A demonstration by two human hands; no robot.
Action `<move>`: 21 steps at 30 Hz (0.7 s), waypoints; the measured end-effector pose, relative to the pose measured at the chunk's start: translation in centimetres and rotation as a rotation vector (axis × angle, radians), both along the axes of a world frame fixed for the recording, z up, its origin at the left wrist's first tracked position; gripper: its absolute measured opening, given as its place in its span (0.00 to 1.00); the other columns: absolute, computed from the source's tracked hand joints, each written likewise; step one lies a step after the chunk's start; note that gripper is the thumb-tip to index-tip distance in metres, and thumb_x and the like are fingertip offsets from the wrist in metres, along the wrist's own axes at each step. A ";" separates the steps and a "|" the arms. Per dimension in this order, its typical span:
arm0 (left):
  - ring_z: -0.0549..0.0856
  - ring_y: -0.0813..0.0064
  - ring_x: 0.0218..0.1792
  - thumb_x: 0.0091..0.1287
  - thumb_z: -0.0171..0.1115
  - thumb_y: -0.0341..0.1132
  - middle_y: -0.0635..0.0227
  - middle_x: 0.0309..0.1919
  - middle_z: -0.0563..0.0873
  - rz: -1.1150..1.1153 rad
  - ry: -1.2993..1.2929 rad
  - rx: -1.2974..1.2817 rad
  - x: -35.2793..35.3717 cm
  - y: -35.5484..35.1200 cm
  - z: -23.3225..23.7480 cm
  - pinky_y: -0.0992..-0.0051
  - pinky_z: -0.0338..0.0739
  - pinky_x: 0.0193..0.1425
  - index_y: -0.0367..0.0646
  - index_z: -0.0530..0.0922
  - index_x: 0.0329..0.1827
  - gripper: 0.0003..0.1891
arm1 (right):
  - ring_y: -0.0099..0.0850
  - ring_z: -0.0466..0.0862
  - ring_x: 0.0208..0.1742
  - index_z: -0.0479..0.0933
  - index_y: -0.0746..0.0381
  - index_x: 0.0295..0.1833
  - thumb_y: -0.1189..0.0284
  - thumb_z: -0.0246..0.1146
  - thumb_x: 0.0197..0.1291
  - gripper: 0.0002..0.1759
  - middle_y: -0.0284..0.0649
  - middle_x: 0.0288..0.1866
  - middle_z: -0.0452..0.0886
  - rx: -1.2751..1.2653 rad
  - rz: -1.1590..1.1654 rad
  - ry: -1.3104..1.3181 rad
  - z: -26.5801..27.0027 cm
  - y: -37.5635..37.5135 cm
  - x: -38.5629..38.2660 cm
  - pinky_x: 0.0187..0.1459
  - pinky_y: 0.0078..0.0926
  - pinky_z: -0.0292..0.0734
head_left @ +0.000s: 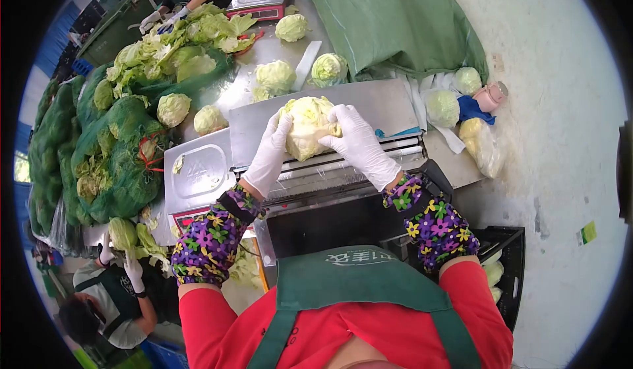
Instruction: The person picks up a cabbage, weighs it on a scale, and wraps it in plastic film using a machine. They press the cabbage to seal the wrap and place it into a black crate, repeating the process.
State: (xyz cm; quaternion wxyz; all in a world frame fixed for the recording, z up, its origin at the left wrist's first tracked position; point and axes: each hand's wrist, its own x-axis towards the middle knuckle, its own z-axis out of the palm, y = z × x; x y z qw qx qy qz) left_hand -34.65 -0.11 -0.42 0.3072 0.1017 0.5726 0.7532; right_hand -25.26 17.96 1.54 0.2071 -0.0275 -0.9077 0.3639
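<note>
A pale cabbage (305,126) is held over the metal top of a film wrapping machine (386,98). My left hand (269,153), in a white glove, grips its left side with the thumb in front. My right hand (361,146), gloved the same way, has fingers and thumb pressed on the right side, where an outer leaf folds. The roller and film strip of the machine lie just below the cabbage. To the left of my left hand sits a weighing scale (198,171) with a small leaf scrap on its pan.
Loose cabbages (275,77) stand behind the machine. Green net sacks of cabbages (119,151) and a leaf heap (171,49) fill the left. Co-workers (109,296) work at lower left and far back. A black crate (511,257) stands lower right; a pink cup (491,96) is at right.
</note>
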 end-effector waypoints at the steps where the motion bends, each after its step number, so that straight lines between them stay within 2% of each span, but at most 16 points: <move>1: 0.73 0.72 0.65 0.75 0.55 0.52 0.62 0.65 0.74 0.004 0.005 0.005 0.1 0.0 0.1 0.72 0.70 0.67 0.40 0.60 0.75 0.33 | 0.49 0.79 0.44 0.70 0.60 0.45 0.67 0.73 0.50 0.22 0.47 0.39 0.75 -0.008 0.018 -0.042 0.1 0.0 0.1 0.46 0.43 0.75; 5: 0.72 0.72 0.66 0.75 0.55 0.52 0.62 0.66 0.73 -0.012 0.041 -0.038 0.0 -0.1 0.4 0.72 0.69 0.68 0.39 0.59 0.75 0.34 | 0.49 0.79 0.40 0.70 0.61 0.39 0.65 0.72 0.51 0.19 0.46 0.36 0.76 -0.090 0.043 -0.163 0.4 -0.1 0.6 0.43 0.43 0.75; 7: 0.72 0.73 0.66 0.75 0.56 0.52 0.61 0.66 0.73 -0.012 0.050 -0.028 -0.1 0.1 0.5 0.72 0.69 0.68 0.39 0.59 0.75 0.35 | 0.43 0.78 0.34 0.68 0.62 0.32 0.68 0.70 0.54 0.16 0.43 0.29 0.75 -0.067 0.004 -0.066 0.5 -0.7 1.1 0.40 0.35 0.74; 8: 0.72 0.74 0.66 0.75 0.55 0.51 0.62 0.66 0.73 -0.009 0.045 -0.040 0.1 0.0 0.6 0.73 0.69 0.68 0.39 0.59 0.75 0.34 | 0.36 0.79 0.28 0.68 0.61 0.31 0.67 0.68 0.56 0.15 0.40 0.25 0.77 -0.063 0.045 -0.165 0.9 -1.0 1.4 0.33 0.33 0.75; 9: 0.72 0.74 0.66 0.75 0.55 0.51 0.62 0.66 0.74 -0.008 0.038 -0.056 0.2 -0.1 0.8 0.74 0.68 0.68 0.39 0.60 0.75 0.33 | 0.36 0.79 0.28 0.68 0.61 0.31 0.67 0.68 0.56 0.15 0.40 0.25 0.77 -0.060 0.052 -0.161 1.4 -0.9 1.5 0.33 0.33 0.75; 11: 0.72 0.75 0.66 0.75 0.55 0.50 0.62 0.65 0.74 -0.025 0.106 -0.028 -0.4 -0.2 -0.3 0.75 0.68 0.68 0.39 0.60 0.75 0.33 | 0.26 0.78 0.23 0.67 0.61 0.29 0.66 0.66 0.60 0.16 0.35 0.23 0.78 -0.366 0.432 -0.822 6.4 -1.2 1.8 0.27 0.27 0.75; 12: 0.72 0.75 0.66 0.76 0.54 0.50 0.63 0.65 0.74 -0.048 0.170 -0.002 -0.6 -0.2 -0.7 0.75 0.67 0.68 0.39 0.61 0.75 0.32 | 0.28 0.82 0.31 0.68 0.61 0.27 0.62 0.66 0.60 0.18 0.38 0.18 0.76 -0.302 0.493 -0.800 8.0 -1.7 0.4 0.33 0.29 0.75; 13: 0.72 0.75 0.66 0.76 0.54 0.50 0.63 0.65 0.74 -0.051 0.169 -0.006 -0.5 -0.3 -0.5 0.75 0.67 0.68 0.39 0.61 0.75 0.32 | 0.28 0.83 0.32 0.73 0.62 0.33 0.60 0.66 0.60 0.17 0.36 0.23 0.78 -0.349 0.450 -0.555 10.2 -3.1 -0.9 0.33 0.30 0.76; 14: 0.72 0.75 0.66 0.76 0.54 0.49 0.63 0.65 0.74 -0.062 0.153 -0.020 -0.3 -0.3 -0.1 0.75 0.67 0.69 0.38 0.61 0.75 0.32 | 0.36 0.84 0.38 0.76 0.67 0.49 0.58 0.65 0.60 0.23 0.44 0.34 0.83 -0.537 0.403 -0.352 9.5 -3.3 -3.2 0.40 0.34 0.78; 16: 0.72 0.74 0.66 0.76 0.55 0.50 0.62 0.65 0.74 -0.064 0.088 -0.041 0.1 -0.2 1.0 0.75 0.66 0.69 0.36 0.61 0.74 0.33 | 0.40 0.83 0.47 0.69 0.70 0.64 0.57 0.63 0.62 0.33 0.51 0.48 0.82 -0.484 0.377 -0.015 11.2 -4.3 -7.1 0.52 0.35 0.77; 17: 0.72 0.74 0.66 0.76 0.55 0.50 0.62 0.65 0.74 -0.065 0.093 -0.043 -0.2 -0.3 0.5 0.75 0.66 0.69 0.36 0.61 0.74 0.33 | 0.40 0.83 0.47 0.69 0.70 0.64 0.57 0.63 0.62 0.33 0.51 0.48 0.82 -0.485 0.377 -0.009 11.0 -3.3 -8.2 0.52 0.35 0.77; 19: 0.74 0.75 0.63 0.75 0.54 0.54 0.65 0.63 0.74 -0.061 0.298 -0.107 -1.1 -0.6 -1.4 0.67 0.73 0.63 0.45 0.61 0.75 0.33 | 0.40 0.82 0.53 0.65 0.72 0.68 0.54 0.62 0.64 0.38 0.53 0.54 0.81 0.015 0.277 0.076 9.7 -1.2 -9.3 0.60 0.33 0.74; 20: 0.74 0.75 0.63 0.75 0.54 0.54 0.65 0.63 0.74 -0.047 0.292 -0.101 -1.0 -0.7 -1.2 0.67 0.73 0.63 0.45 0.61 0.75 0.33 | 0.40 0.81 0.54 0.65 0.71 0.69 0.53 0.61 0.64 0.38 0.53 0.55 0.80 -0.042 0.252 -0.052 9.4 -0.3 -8.3 0.59 0.33 0.74; 21: 0.74 0.75 0.63 0.74 0.55 0.53 0.62 0.63 0.75 -0.046 0.256 -0.088 -1.0 -0.6 -0.9 0.72 0.71 0.65 0.39 0.62 0.74 0.33 | 0.40 0.81 0.54 0.65 0.71 0.69 0.53 0.61 0.65 0.38 0.53 0.56 0.80 -0.093 0.226 -0.180 9.1 0.9 -7.2 0.59 0.33 0.75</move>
